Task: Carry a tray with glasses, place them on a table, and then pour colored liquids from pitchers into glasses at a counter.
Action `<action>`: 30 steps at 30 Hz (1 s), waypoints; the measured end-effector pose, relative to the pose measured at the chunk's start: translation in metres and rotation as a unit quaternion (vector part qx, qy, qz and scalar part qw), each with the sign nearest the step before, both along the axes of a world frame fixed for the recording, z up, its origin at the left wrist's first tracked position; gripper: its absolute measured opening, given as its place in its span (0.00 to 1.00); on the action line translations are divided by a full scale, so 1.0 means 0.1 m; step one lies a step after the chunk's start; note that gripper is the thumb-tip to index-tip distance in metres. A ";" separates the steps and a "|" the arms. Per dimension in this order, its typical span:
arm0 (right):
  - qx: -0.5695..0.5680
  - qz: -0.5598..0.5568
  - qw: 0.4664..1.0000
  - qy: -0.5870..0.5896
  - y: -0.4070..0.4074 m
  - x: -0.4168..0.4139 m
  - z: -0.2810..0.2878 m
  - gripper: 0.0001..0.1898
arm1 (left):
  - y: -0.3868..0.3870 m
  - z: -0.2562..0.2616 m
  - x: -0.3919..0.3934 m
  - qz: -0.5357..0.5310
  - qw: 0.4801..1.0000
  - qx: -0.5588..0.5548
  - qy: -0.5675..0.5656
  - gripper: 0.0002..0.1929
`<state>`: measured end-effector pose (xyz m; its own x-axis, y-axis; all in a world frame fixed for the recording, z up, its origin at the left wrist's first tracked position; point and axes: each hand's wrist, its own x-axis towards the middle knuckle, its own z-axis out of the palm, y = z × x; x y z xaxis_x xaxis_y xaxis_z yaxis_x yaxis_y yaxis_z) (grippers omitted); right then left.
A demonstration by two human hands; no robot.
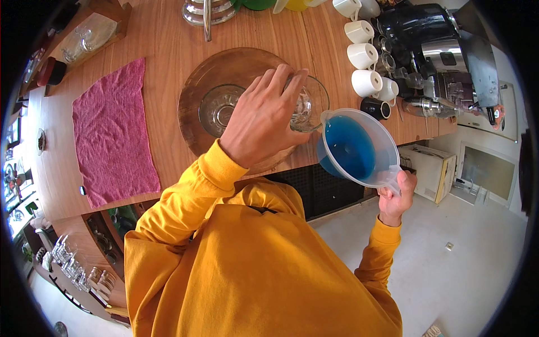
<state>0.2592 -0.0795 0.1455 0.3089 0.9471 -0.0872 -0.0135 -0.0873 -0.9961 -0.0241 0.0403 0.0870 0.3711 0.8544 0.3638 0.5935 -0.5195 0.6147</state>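
Note:
My left hand (267,111) is curled over a clear glass bowl (318,101), gripping it by the rim at the right side of a round wooden tray (189,88). A second clear glass bowl (219,110) sits on the tray, left of my wrist and partly covered by my hand. With my right hand (396,198) I hold the handle of a translucent plastic measuring jug (385,158). Blue liquid (351,147) fills part of the jug, which leans with its spout close beside the held bowl. No stream between the two is visible.
A pink cloth (113,135) lies spread on the wooden counter (164,54) at left. White cups (366,82) and a black cup (374,108) line the right side, before a black and silver machine (442,54). A ribbed metal vessel (206,14) stands at the back.

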 end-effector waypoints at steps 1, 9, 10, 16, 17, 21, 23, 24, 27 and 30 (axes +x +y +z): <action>-0.001 0.001 1.000 -0.001 0.01 0.00 0.02 0.20 | 0.00 -0.01 0.00 0.001 1.000 -0.001 -0.001 0.46; -0.031 0.038 0.997 -0.053 0.08 -0.02 0.14 0.23 | -0.02 -0.07 0.02 0.008 1.000 0.001 -0.003 0.44; -0.032 0.039 0.997 -0.054 0.08 -0.02 0.15 0.23 | -0.02 -0.07 0.02 0.009 1.000 0.000 -0.004 0.44; -0.042 0.052 0.995 -0.080 0.11 -0.03 0.22 0.24 | -0.03 -0.07 0.04 0.011 1.000 0.011 0.013 0.44; -0.045 0.055 0.994 -0.089 0.13 -0.03 0.23 0.24 | -0.03 -0.06 0.04 0.013 1.000 0.015 0.016 0.44; -0.059 0.056 0.991 -0.110 0.14 -0.04 0.26 0.25 | -0.04 -0.09 0.04 0.009 1.000 0.013 0.015 0.45; -0.060 0.058 0.990 -0.116 0.14 -0.02 0.27 0.25 | -0.03 -0.09 0.04 0.006 1.000 0.009 0.014 0.45; -0.062 0.060 0.989 -0.120 0.14 -0.02 0.27 0.25 | -0.04 -0.08 0.04 0.004 1.000 0.005 0.015 0.45; -0.065 0.064 0.988 -0.127 0.15 -0.03 0.28 0.25 | -0.04 -0.10 0.05 0.008 1.000 0.008 0.025 0.45; -0.071 0.061 0.987 -0.130 0.16 -0.03 0.29 0.25 | -0.04 -0.10 0.05 0.012 1.000 0.005 0.028 0.45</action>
<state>0.2559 -0.0631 0.1740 0.2217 0.9629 -0.1540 0.2605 -0.2107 -0.9422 -0.0187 0.0360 0.0770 0.3712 0.8593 0.3519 0.6389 -0.5114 0.5747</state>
